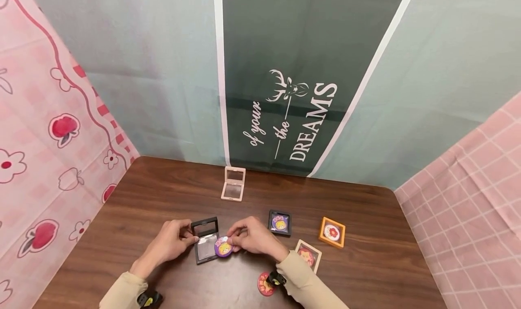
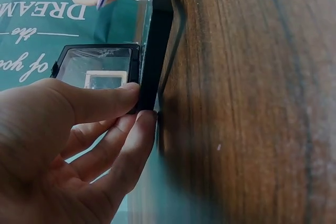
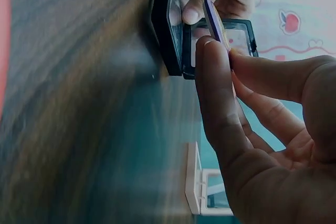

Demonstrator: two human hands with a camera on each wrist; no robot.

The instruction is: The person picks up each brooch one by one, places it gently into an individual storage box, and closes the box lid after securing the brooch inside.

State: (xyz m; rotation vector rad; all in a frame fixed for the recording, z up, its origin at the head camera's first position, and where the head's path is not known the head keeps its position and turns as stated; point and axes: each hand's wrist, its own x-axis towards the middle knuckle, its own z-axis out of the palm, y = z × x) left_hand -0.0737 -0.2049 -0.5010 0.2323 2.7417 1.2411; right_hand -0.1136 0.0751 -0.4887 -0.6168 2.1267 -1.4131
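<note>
An unfolded black display frame (image 1: 207,248) with clear film panes lies on the table, its lid raised at the back. My left hand (image 1: 171,242) pinches this frame at its left side near the hinge, thumb on the inner edge in the left wrist view (image 2: 100,103). Between the thumb and fingers of my right hand (image 1: 254,237) is a round purple button badge (image 1: 223,247) with a yellow bear. The badge overlaps the frame's right side in the head view. In the right wrist view the badge (image 3: 216,24) appears nearly edge-on, tilted over the frame.
A pale pink frame (image 1: 233,191) stands unfolded near the back. Right of my hands lie a black frame (image 1: 286,231) with a purple badge, an orange frame (image 1: 342,237) and a cream frame (image 1: 317,263), each holding a badge. A loose red badge (image 1: 264,287) lies by my right sleeve.
</note>
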